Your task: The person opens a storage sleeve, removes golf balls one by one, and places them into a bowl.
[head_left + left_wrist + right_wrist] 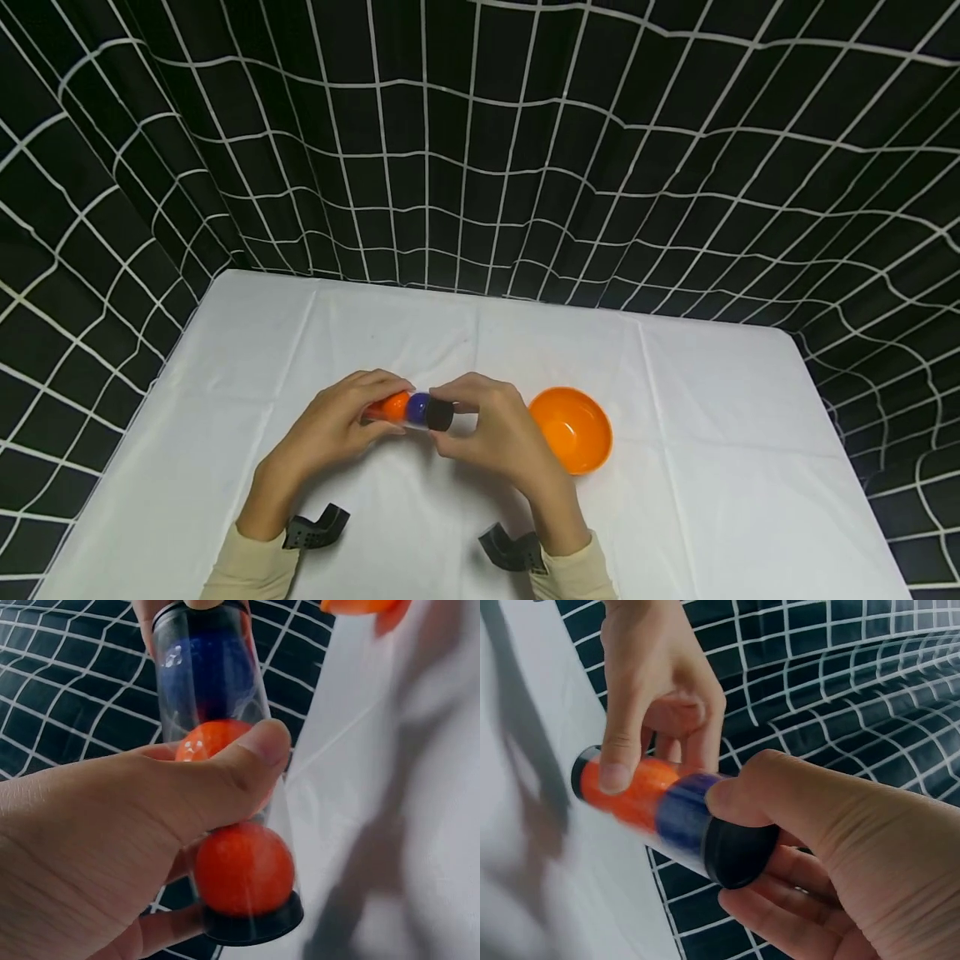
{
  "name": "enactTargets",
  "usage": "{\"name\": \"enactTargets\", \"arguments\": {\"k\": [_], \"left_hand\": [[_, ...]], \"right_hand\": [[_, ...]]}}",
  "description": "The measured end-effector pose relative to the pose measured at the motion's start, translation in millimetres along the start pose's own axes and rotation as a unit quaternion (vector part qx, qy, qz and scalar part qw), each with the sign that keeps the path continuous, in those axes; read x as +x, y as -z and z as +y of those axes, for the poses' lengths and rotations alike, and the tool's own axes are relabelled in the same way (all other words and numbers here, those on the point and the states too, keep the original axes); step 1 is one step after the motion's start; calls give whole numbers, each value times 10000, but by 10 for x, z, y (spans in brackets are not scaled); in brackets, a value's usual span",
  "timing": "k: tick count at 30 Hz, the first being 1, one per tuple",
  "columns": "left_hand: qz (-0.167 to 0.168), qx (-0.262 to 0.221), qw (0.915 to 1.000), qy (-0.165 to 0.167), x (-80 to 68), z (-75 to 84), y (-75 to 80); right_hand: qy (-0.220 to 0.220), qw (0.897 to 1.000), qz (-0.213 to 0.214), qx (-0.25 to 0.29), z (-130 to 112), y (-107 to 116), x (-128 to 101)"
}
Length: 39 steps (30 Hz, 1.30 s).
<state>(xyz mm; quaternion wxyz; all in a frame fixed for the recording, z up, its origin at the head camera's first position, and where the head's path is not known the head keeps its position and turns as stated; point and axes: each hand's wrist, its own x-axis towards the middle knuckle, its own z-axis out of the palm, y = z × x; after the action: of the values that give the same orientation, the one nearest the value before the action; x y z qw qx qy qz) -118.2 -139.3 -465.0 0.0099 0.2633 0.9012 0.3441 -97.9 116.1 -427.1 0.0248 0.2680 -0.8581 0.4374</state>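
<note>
A clear plastic tube (408, 411) with black caps at both ends holds orange balls (244, 866) and a blue ball (210, 675). My left hand (337, 425) grips the tube's orange end, thumb across its wall (247, 761). My right hand (491, 433) pinches the black cap (739, 851) at the blue end; the same cap (439, 414) shows in the head view. The tube lies roughly level just above the white table (712, 467). Both hands meet at the table's middle.
An orange bowl (572, 428) sits on the table just right of my right hand and looks bare inside. A black curtain with a white grid (480, 142) hangs behind and along both sides. White cloth covers the table, with open cloth at the far side.
</note>
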Motion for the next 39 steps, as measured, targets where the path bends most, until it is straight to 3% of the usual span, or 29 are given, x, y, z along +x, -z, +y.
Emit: {"name": "enactTargets", "arguments": {"k": [11, 20, 28, 34, 39], "left_hand": [[168, 105, 9997, -165, 38, 24, -29], [62, 89, 9999, -95, 45, 28, -32], [241, 37, 9996, -109, 4, 60, 26], [344, -222, 9989, 210, -21, -12, 79], [477, -251, 9979, 362, -53, -59, 136]], "right_hand": [[-114, 9997, 188, 58, 22, 13, -25], [-85, 9991, 401, -55, 16, 2, -31], [77, 9968, 394, 694, 20, 24, -50], [-10, 9926, 818, 893, 84, 13, -63], [-233, 9956, 613, 674, 195, -65, -65]]}}
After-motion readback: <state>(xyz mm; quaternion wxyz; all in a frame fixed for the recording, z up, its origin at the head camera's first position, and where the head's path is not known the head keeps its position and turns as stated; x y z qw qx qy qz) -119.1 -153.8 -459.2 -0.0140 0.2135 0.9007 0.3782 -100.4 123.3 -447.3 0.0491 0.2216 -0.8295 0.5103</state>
